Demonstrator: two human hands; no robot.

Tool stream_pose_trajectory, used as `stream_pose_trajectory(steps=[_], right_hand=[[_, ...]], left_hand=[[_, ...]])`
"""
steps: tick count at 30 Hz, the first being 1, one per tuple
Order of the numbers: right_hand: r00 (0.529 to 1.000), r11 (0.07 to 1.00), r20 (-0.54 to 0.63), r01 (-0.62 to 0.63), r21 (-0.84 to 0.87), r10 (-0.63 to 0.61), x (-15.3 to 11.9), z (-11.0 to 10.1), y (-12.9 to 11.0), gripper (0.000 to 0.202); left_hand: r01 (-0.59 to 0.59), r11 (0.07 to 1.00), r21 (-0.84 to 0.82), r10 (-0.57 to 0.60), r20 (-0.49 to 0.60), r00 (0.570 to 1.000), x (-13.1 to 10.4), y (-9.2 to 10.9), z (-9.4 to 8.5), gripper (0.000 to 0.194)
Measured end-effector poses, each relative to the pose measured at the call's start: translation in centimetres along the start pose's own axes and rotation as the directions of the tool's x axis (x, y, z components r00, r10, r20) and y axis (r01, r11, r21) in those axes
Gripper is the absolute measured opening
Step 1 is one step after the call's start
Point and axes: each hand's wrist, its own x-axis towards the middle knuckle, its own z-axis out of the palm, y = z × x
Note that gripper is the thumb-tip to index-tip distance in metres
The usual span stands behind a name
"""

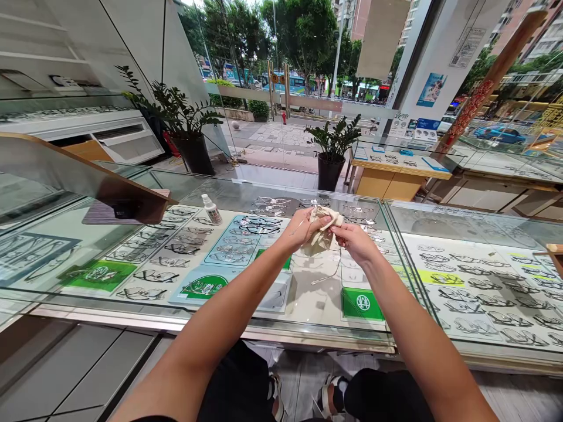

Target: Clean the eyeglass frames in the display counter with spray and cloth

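Above the glass display counter (pixel 308 299), both my hands are closed around a crumpled cream cleaning cloth (pixel 320 241). My left hand (pixel 303 228) grips its left side, with the thumb pressed on the folds. At the right, my right hand (pixel 354 239) pinches the cloth's edge between thumb and fingers. A thin, curved glasses temple (pixel 331 276) hangs below the hands; the rest of that pair is hidden by cloth and fingers. On the counter glass stands a white spray bottle (pixel 212 210), left of my hands. A dark-framed pair of glasses (pixel 259 224) lies nearby.
Rows of glasses (pixel 479 284) fill the cases, with green cards (pixel 363 303) among them. A brown panel (pixel 88 181) juts over the counter at left. Potted plants (pixel 331 149) and a low display table (pixel 396 170) stand beyond, before the shop's glass front.
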Motion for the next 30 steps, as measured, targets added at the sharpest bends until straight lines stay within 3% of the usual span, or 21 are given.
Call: stream_pose_trajectory(steps=[5,12,18,23,26,30], right_hand=[[0.997,0.995,-0.011,0.069,-0.078,-0.07,0.1,-0.6,-0.1,0.026],[0.989,0.985,0.05,0.143,-0.1,-0.139,0.1,-1.3,-0.7,0.04],[0.95,0.933,0.055,0.311,-0.182,-0.306,-0.3,-0.3,-0.7,0.054],[0.968,0.941,0.026,0.25,-0.227,-0.25,-0.5,0.3,-0.2,0.066],[0.959,0.913,-0.019,0.263,-0.312,-0.283,-0.8,0.2,-0.8,0.067],[0.957,0.893,0.005,0.272,-0.358,-0.289,-1.2,0.1,-1.4,0.045]], left_hand=[[-0.07,0.979,0.191,0.074,-0.01,0.997,0.0,0.4,-0.4,0.042],[0.017,0.999,-0.031,-0.013,0.117,0.993,0.1,0.9,-0.6,0.052],[0.067,0.993,-0.102,-0.047,0.187,0.981,-0.3,1.0,-0.3,0.052],[0.06,0.991,-0.121,-0.044,0.132,0.99,-0.2,0.7,0.1,0.048],[-0.022,1.0,-0.015,0.024,0.073,0.997,0.2,0.4,-0.2,0.047],[-0.171,0.926,0.337,0.168,0.04,0.985,0.4,0.4,-0.8,0.041]])
